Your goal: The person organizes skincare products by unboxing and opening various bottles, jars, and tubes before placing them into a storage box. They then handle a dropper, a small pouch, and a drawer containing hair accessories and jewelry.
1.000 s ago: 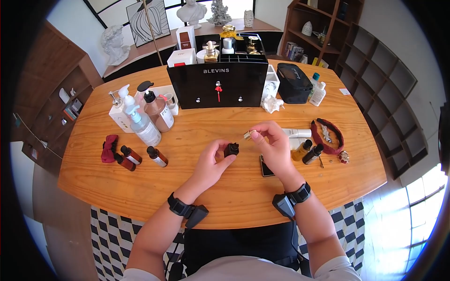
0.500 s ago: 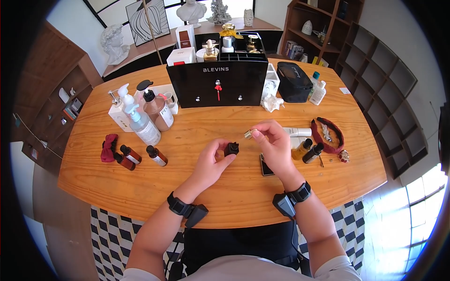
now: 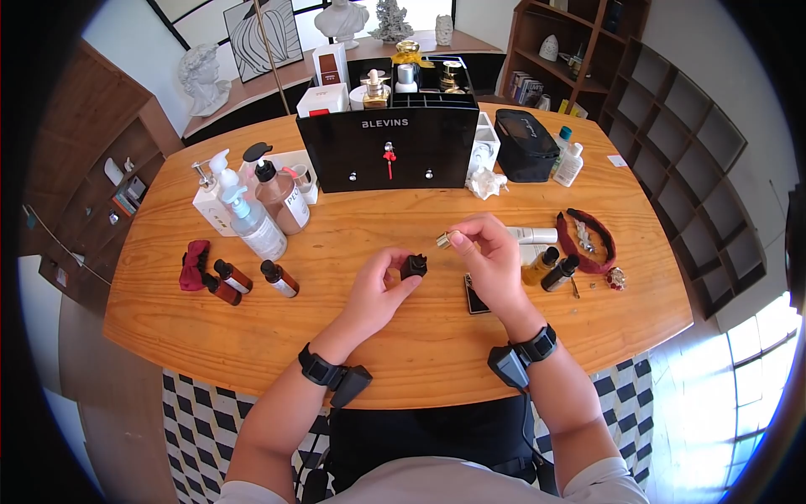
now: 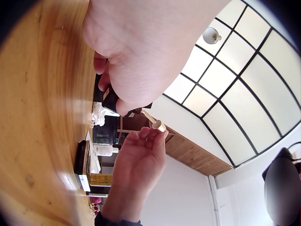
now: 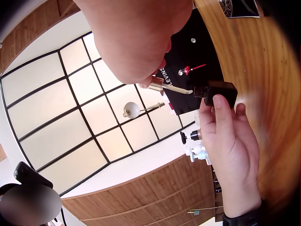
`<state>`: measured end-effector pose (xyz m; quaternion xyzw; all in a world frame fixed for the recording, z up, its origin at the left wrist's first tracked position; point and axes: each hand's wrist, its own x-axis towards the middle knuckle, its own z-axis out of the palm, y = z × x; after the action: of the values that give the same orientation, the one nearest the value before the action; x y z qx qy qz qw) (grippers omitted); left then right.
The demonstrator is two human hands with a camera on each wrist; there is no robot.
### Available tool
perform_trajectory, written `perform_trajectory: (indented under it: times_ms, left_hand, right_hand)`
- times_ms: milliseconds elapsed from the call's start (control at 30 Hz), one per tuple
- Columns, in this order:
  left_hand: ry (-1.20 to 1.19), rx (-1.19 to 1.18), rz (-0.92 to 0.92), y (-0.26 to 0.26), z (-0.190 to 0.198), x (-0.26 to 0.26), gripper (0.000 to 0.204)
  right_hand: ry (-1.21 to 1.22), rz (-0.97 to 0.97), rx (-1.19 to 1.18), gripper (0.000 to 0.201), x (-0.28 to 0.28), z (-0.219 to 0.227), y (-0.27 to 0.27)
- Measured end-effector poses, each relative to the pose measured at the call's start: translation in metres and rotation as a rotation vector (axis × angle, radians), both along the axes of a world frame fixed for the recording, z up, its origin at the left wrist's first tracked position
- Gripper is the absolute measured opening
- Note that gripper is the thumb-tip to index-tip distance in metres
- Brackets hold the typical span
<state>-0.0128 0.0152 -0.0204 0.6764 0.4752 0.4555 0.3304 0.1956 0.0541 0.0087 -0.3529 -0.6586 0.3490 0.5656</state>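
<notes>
Above orange-brown wooden table point(image 3: 403, 353), left hand point(image 3: 380, 290) pinches boxy black bottle point(image 5: 223, 93), neck point(image 5: 200, 91) uncapped; right hand point(image 3: 489, 262) pinches shiny gold cylindrical cap point(image 5: 155, 84), slim pale wand point(image 5: 176, 88) attached, tip near bottle neck.

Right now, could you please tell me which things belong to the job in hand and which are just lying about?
Seemingly in use:
black bottle, in the left hand
gold cap with pale wand, in the right hand

Not in use:
red bow
red headband
black case
BLEVINS box
</notes>
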Motion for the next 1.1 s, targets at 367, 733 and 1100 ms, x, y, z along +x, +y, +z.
perform_trajectory:
  times_ms: [367, 733, 1100]
  left_hand:
    - [0.036, 0.002, -0.003, -0.0015, 0.0038, -0.0001, 0.033]
    - [0.036, -0.008, 0.001, -0.0027, 0.0068, 0.0004, 0.033]
    - [0.039, -0.018, -0.001, -0.0028, 0.0067, 0.0005, 0.034]
  right_hand:
    - [0.056, -0.028, 0.033, 0.005, -0.0047, 0.0016, -0.0006]
    - [0.048, -0.022, 0.049, 0.005, -0.0039, 0.0016, -0.0004]
    - [0.018, -0.032, 0.061, 0.005, -0.0032, 0.0039, -0.0017]
